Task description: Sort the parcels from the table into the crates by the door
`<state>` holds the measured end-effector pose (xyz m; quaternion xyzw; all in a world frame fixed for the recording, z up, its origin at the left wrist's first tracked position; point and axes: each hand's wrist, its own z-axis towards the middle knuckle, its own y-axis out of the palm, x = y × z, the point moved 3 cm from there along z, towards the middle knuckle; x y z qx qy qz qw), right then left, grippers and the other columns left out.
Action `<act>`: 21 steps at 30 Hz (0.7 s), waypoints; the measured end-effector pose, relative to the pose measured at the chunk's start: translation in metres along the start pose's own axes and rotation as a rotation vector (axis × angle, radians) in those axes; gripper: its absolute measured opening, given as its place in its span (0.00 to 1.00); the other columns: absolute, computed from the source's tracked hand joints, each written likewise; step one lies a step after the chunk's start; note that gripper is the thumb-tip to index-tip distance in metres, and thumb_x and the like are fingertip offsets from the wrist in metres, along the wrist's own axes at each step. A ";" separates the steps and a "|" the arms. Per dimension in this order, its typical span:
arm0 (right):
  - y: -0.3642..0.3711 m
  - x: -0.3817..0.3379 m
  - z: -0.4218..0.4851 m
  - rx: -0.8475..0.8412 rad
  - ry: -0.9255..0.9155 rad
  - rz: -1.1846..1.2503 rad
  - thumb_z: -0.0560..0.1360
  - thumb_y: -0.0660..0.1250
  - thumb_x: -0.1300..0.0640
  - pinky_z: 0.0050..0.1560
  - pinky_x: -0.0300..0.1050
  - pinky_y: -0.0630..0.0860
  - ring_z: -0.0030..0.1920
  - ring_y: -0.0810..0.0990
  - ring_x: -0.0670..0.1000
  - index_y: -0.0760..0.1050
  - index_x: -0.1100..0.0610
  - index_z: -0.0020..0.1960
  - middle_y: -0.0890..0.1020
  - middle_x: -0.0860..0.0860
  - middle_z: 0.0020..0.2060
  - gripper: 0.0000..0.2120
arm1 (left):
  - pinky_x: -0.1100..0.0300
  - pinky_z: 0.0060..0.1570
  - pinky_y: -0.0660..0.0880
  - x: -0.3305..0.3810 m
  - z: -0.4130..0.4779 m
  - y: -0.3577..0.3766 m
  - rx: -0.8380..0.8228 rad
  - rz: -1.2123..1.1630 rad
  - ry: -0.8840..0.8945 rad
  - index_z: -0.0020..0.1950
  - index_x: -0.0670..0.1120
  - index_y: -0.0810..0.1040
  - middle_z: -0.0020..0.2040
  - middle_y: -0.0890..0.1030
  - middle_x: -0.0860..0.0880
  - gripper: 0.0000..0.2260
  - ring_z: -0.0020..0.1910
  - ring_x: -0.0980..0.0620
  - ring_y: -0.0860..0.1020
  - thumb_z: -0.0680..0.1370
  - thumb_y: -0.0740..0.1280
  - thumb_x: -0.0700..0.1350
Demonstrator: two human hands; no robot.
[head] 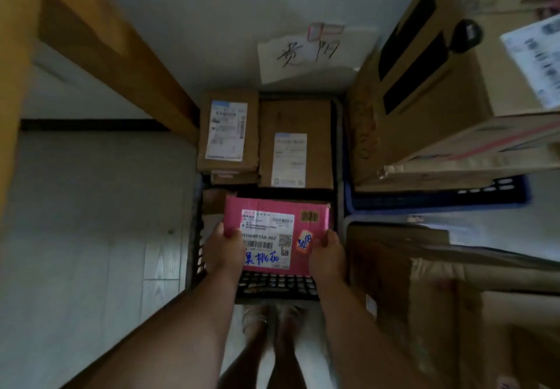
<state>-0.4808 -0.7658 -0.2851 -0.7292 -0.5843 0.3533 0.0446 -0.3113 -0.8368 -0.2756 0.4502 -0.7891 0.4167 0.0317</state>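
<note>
A pink parcel [272,211] with a white shipping label and blue handwriting hangs over the near end of a black lattice crate [278,287] on the floor. My left hand [224,249] grips its left edge and my right hand [327,253] grips its right edge. At the far end of the same crate lie two brown cardboard parcels with white labels, one on the left [228,131] and one on the right [295,146]. Beneath the left one, a further parcel edge shows.
A handwritten paper sign [303,55] hangs on the wall behind the crate. A blue crate [436,199] to the right holds large cardboard boxes [424,100]. More boxes [424,282] stand at the near right. A wooden door frame [100,43] runs along the left.
</note>
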 end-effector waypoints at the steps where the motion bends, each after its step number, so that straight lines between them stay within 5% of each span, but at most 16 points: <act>1: 0.004 0.000 0.005 0.014 -0.020 0.008 0.80 0.56 0.63 0.40 0.41 0.70 0.45 0.76 0.53 0.74 0.60 0.58 0.79 0.54 0.46 0.10 | 0.61 0.35 0.71 -0.002 0.005 0.003 0.011 0.008 0.001 0.57 0.49 0.78 0.45 0.82 0.47 0.12 0.38 0.51 0.79 0.79 0.58 0.45; 8: 0.013 -0.004 0.046 0.087 -0.074 -0.065 0.80 0.55 0.61 0.41 0.46 0.72 0.43 0.75 0.51 0.72 0.58 0.61 0.77 0.53 0.46 0.12 | 0.61 0.47 0.72 -0.001 0.039 0.028 0.020 0.067 0.008 0.71 0.50 0.69 0.58 0.80 0.46 0.20 0.51 0.48 0.79 0.80 0.60 0.52; 12: 0.015 -0.009 0.060 0.093 -0.073 -0.089 0.81 0.54 0.59 0.49 0.54 0.79 0.49 0.80 0.56 0.70 0.56 0.64 0.79 0.56 0.52 0.14 | 0.74 0.18 0.64 0.004 0.045 0.031 0.037 0.035 0.031 0.69 0.50 0.71 0.41 0.73 0.59 0.18 0.30 0.66 0.68 0.80 0.61 0.52; 18: 0.007 -0.016 0.037 0.020 -0.027 -0.087 0.81 0.56 0.55 0.54 0.53 0.77 0.57 0.78 0.57 0.58 0.52 0.76 0.75 0.57 0.63 0.23 | 0.61 0.31 0.71 0.021 0.024 0.025 -0.041 -0.035 0.005 0.65 0.49 0.72 0.41 0.77 0.55 0.15 0.35 0.56 0.76 0.80 0.62 0.51; 21: -0.005 -0.030 0.015 0.001 0.006 -0.004 0.80 0.59 0.57 0.58 0.56 0.76 0.61 0.77 0.56 0.57 0.50 0.76 0.72 0.55 0.68 0.26 | 0.64 0.28 0.69 0.042 -0.003 0.007 -0.007 -0.020 0.039 0.69 0.50 0.69 0.56 0.79 0.49 0.18 0.34 0.59 0.73 0.80 0.62 0.52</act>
